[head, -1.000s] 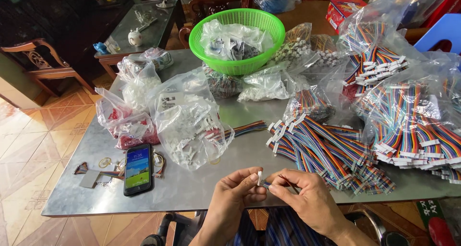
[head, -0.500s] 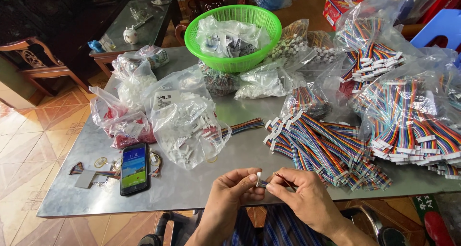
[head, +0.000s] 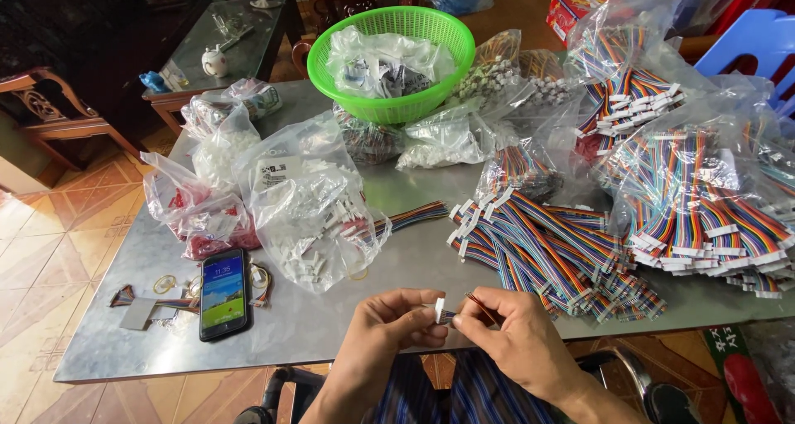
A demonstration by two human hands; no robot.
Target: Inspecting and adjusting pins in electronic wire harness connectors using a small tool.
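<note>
Head view | left hand (head: 385, 333) pinches white connector (head: 439, 310) | right hand (head: 517, 341) seemingly grips its wires (head: 480, 306)

The left hand (head: 385, 333) and right hand (head: 513, 341) covered most of the small cable (head: 464, 308), so its length stayed unclear. The right edge cut the cable bags (head: 704, 192). The basket (head: 431, 101) contents were too blurred to tell.

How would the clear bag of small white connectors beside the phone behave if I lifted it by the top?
The clear bag of white connectors would probably sag and shift, since its thin film is crumpled and slack. Likely light for its bulk. Loose pieces may spill through any open mouth.
</note>
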